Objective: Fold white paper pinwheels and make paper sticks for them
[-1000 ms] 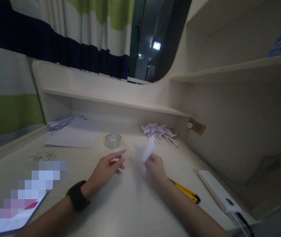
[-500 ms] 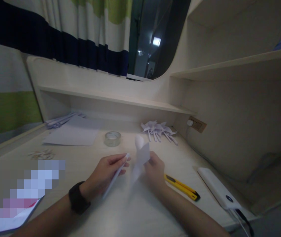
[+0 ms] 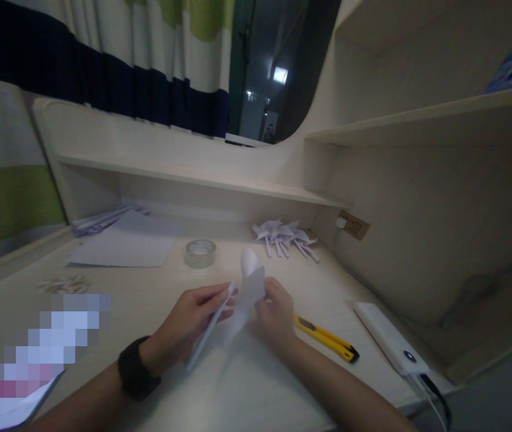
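Note:
My left hand (image 3: 202, 313) is closed around a rolled white paper stick (image 3: 210, 329), which slants down toward me. Between the hands stands a white paper pinwheel (image 3: 252, 288) with curled blades, and my right hand (image 3: 274, 311) pinches it from the right side. The pinwheel's centre and the right fingertips are partly hidden. The stick's upper end is close to the pinwheel; whether they touch I cannot tell. Just right of my right hand lies a yellow utility knife (image 3: 327, 339). Beyond the hands sits a roll of clear tape (image 3: 200, 254).
Several finished paper pinwheels (image 3: 283, 235) lie at the back right. White paper sheets (image 3: 125, 240) and rolled paper sticks (image 3: 103, 221) are at the back left, near a pile of small pale pieces (image 3: 65, 284). A white power strip (image 3: 391, 339) with cables lies along the right edge.
The view has shifted slightly, so the desk items appear a little further left. My right hand has brought the pinwheel slightly closer to the stick in my left hand.

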A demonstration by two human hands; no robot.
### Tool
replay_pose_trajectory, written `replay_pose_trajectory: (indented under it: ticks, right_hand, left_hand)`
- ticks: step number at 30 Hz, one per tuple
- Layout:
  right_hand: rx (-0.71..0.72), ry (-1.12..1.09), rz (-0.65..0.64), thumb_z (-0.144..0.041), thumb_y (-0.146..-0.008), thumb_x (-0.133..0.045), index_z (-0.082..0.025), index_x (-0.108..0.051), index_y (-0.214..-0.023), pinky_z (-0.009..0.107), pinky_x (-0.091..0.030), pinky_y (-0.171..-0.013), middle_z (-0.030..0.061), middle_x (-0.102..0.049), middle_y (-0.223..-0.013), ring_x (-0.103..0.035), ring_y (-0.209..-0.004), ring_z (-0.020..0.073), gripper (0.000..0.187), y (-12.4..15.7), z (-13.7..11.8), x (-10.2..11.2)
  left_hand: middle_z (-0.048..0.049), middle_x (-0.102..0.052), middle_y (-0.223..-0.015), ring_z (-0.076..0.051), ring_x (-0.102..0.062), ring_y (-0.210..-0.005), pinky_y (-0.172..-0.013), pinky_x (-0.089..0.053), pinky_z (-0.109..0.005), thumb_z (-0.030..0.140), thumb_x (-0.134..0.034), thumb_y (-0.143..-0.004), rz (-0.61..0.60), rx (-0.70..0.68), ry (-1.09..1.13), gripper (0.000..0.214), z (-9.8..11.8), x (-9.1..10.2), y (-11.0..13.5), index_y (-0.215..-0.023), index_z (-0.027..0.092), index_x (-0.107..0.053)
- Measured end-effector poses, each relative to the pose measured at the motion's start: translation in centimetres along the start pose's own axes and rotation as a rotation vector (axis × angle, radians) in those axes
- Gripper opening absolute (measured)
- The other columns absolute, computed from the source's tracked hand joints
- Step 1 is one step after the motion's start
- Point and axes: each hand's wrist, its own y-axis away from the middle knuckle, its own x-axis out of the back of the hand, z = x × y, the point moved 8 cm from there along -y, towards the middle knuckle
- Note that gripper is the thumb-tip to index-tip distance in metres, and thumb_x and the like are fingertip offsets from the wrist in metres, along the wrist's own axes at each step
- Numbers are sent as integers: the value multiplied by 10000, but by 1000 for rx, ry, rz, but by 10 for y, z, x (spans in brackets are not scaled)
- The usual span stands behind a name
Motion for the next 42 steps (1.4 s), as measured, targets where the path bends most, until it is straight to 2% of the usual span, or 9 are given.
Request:
replay_pose_trajectory:
  ticks: [13,19,24,29,36,42]
  right_hand:
    - [-6,31,-26,-118,-767,-527,-190,-649,-718,248,-428,-579,26,-631,-723,-562,-654,144,150,0,-3,-1]
    - [4,7,-40,-133,-765,-541,-183,-655,-723,239,-423,-575,20,-616,-702,-554,-646,142,131,1,-2,-3]
    - [-27,12,-95,-173,-784,-560,-177,-664,-760,242,-435,-613,28,-632,-755,-568,-690,151,107,4,5,-8]
    - [-117,19,-119,-242,-821,-550,-175,-674,-784,246,-438,-614,34,-649,-769,-573,-681,157,146,7,12,-10]
    - [-211,-54,-96,-303,-789,-540,-167,-645,-692,243,-433,-558,32,-647,-681,-569,-627,168,197,5,16,-8]
    - [-437,-204,-147,-196,-691,-573,-144,-659,-698,253,-459,-537,34,-661,-650,-576,-585,173,101,13,42,-19]
  left_hand:
    - [-99,-700,-1064,-225,-629,-986,-888,-482,-351,351,-719,-739,12,-13,-14,373,-4,3,-2,-1069,179,-701]
    - [-90,-719,-998,-194,-641,-816,-767,-491,-304,290,-743,-713,31,-111,-113,392,6,6,-1,-1078,153,-698]
    - [-84,-730,-953,-195,-645,-768,-742,-502,-317,291,-749,-693,81,-113,-116,427,12,4,4,-1087,138,-692]
    - [-72,-735,-964,-216,-670,-785,-748,-540,-338,280,-775,-649,168,-112,-116,407,15,7,6,-1035,163,-716]
    - [-78,-726,-1004,-243,-682,-815,-677,-571,-324,278,-745,-695,171,-211,-249,350,19,10,6,-1033,190,-720]
    - [-64,-724,-1000,-229,-678,-824,-670,-577,-292,283,-759,-678,170,-325,-337,296,27,10,9,-964,210,-746]
